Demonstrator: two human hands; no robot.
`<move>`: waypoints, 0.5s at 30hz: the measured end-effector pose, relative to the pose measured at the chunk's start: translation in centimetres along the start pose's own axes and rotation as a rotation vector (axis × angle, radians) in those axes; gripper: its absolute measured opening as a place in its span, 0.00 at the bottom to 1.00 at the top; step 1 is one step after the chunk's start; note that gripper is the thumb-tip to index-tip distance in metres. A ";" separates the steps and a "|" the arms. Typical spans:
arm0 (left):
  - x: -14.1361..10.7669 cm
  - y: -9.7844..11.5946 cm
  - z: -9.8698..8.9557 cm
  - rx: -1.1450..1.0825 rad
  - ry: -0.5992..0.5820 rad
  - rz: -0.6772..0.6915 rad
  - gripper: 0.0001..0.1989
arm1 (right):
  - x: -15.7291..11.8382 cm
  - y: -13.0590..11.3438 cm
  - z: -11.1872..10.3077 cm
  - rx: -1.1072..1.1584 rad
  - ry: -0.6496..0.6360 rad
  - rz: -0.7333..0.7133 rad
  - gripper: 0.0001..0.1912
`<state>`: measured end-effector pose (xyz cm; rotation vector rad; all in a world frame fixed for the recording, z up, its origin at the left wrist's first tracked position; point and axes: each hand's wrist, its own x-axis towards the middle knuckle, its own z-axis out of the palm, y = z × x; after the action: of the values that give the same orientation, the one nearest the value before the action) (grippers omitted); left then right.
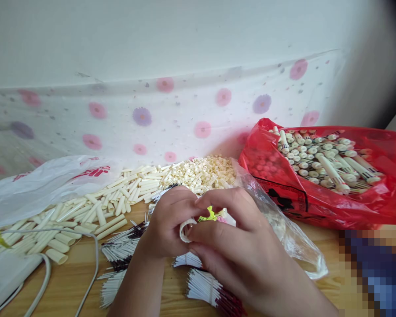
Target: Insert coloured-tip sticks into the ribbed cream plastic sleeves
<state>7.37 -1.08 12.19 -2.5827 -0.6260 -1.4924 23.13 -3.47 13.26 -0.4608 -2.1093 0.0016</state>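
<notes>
My left hand (170, 222) is closed around a cream pen barrel (184, 232), whose round open end faces me. My right hand (234, 229) is bent over that end, with its fingertips touching the rim; whether they pinch a small part as well is hidden. Behind the right fingers shows something bright yellow (211, 214), partly covered. Below my hands lies a bundle of white pen refills (203, 286) with dark red ends. Other refills (122, 251) with black ends lie left of my left forearm.
Cream barrels (119, 193) are heaped at the left, beside a pile of small slotted cream parts (207, 174). A red plastic bag (330, 207) of assembled pens (330, 169) stands at the right. A white cable (95, 259) and a white box (13, 273) occupy the front left.
</notes>
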 end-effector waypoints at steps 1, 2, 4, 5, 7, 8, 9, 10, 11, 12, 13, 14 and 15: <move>0.0 0.0 0.0 -0.010 -0.009 -0.008 0.06 | 0.0 0.0 0.0 -0.018 0.003 -0.004 0.06; 0.0 0.0 -0.1 -0.017 -0.011 -0.016 0.06 | 0.0 0.0 0.0 -0.037 0.007 -0.010 0.07; -0.1 0.0 -0.1 -0.023 -0.004 -0.026 0.04 | 0.1 0.0 0.0 -0.063 0.016 -0.018 0.07; -0.1 0.0 -0.1 -0.025 -0.005 -0.027 0.03 | 0.1 0.1 0.0 -0.068 0.020 -0.024 0.07; -0.2 -0.1 -0.1 -0.033 -0.004 -0.029 0.03 | 0.0 0.1 0.1 -0.069 0.026 -0.035 0.06; -0.2 -0.1 -0.2 -0.037 -0.009 -0.032 0.03 | 0.0 0.1 0.1 -0.071 0.029 -0.034 0.06; -0.2 -0.1 -0.2 -0.040 -0.013 -0.034 0.03 | 0.0 0.2 0.1 -0.073 0.034 -0.035 0.06; -0.2 -0.1 -0.2 -0.039 -0.021 -0.037 0.02 | -0.1 0.2 0.2 -0.079 0.039 -0.035 0.06; -0.2 -0.1 -0.2 -0.037 -0.025 -0.037 0.02 | -0.1 0.2 0.2 -0.084 0.044 -0.036 0.06; -0.2 -0.1 -0.2 -0.033 -0.029 -0.035 0.02 | -0.1 0.2 0.3 -0.089 0.050 -0.037 0.07; -0.2 0.0 -0.2 -0.027 -0.035 -0.034 0.03 | -0.1 0.2 0.4 -0.093 0.052 -0.035 0.07; -0.1 0.0 -0.2 -0.022 -0.037 -0.034 0.03 | -0.1 0.1 0.4 -0.097 0.054 -0.035 0.07; -0.1 0.0 -0.2 -0.016 -0.038 -0.034 0.03 | -0.1 0.1 0.4 -0.100 0.052 -0.032 0.07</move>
<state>7.14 -1.15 12.25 -2.6308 -0.6689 -1.4678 22.84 -3.34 12.93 -0.4815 -2.0716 -0.1333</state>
